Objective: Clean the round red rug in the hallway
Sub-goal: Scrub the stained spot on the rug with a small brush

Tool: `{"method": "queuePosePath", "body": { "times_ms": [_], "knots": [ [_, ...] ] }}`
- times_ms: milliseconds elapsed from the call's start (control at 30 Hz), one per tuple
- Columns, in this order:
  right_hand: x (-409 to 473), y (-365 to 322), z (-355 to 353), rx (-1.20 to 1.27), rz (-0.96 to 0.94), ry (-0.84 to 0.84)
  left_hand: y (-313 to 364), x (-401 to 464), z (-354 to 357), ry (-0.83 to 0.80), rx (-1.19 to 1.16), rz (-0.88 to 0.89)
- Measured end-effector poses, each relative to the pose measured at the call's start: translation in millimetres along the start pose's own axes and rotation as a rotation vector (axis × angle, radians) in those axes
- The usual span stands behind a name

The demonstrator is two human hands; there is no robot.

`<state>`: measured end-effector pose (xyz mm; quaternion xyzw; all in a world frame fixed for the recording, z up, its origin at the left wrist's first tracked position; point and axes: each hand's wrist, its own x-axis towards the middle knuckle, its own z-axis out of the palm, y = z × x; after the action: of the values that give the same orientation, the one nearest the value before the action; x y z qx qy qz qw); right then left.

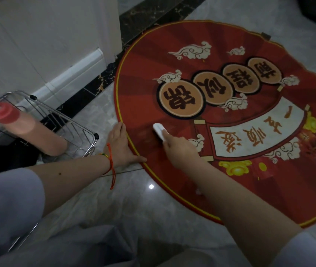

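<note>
Two hands work at the near-left edge of the round red rug point(220, 120), which lies flat on the shiny tiled floor point(137, 205) beside a dark marble border. We judge the rug thin, soft and light, so it may slide on such a smooth floor; the best place to hold it is at the rim, pressed down. Our left hand point(121, 145) does so, fingers straight and flat over the yellow edge line. Our right hand point(180, 149) reaches forward with the arm extended and grips a small white brush point(160, 131), pushed against the pile
</note>
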<state>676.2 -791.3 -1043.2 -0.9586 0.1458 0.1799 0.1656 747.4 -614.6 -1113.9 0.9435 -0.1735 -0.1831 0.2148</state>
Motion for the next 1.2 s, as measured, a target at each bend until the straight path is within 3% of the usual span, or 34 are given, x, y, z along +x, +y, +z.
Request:
{"method": "queuePosePath", "body": {
  "times_ms": [167,333,433,700,1067,1200],
  "knots": [
    [-24,-32,25,0.006,-0.175,-0.125,2,2,2,0.014,-0.021,-0.004],
    [-8,3,0,-0.005,-0.027,-0.037,2,0,-1,-0.009,0.025,-0.001],
    [-27,-13,8,-0.018,-0.104,-0.079,3,-1,-1,-0.013,0.047,-0.006],
    [-23,10,-18,0.268,-0.054,0.003,23,-4,1,-0.062,0.100,0.009],
    [-55,74,-36,0.297,-0.023,0.011,94,-21,-4,-0.182,0.264,0.363],
    [-75,104,-34,0.267,-0.034,0.000,115,-31,13,-0.169,0.275,0.338]
  ]
}}
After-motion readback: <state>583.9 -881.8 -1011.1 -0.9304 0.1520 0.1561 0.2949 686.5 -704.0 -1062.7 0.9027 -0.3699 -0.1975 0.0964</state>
